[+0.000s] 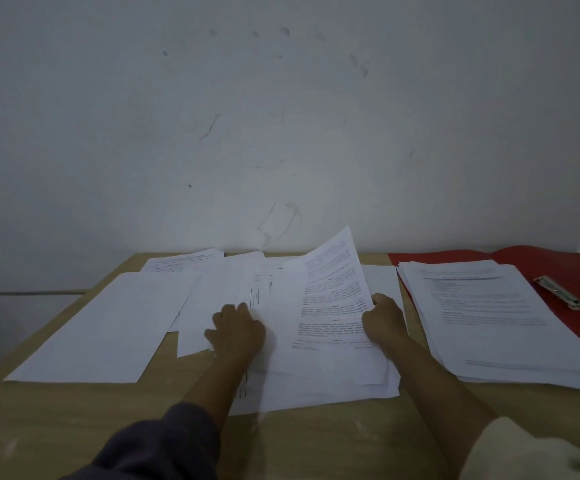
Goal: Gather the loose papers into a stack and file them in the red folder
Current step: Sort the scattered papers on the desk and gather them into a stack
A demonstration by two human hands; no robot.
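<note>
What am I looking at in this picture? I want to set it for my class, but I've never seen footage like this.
There is no machine: a person wears a camera on the head, looking down at their own two hands. The wooden table holds loose papers scattered on the left. The left hand presses on those sheets. The right hand grips the edge of a printed sheet, lifting its far end. On the right an open red folder already holds a paper stack.

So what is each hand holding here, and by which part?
Right hand pinches the lifted printed sheet at its right edge; left hand presses flat, no grip.
</note>
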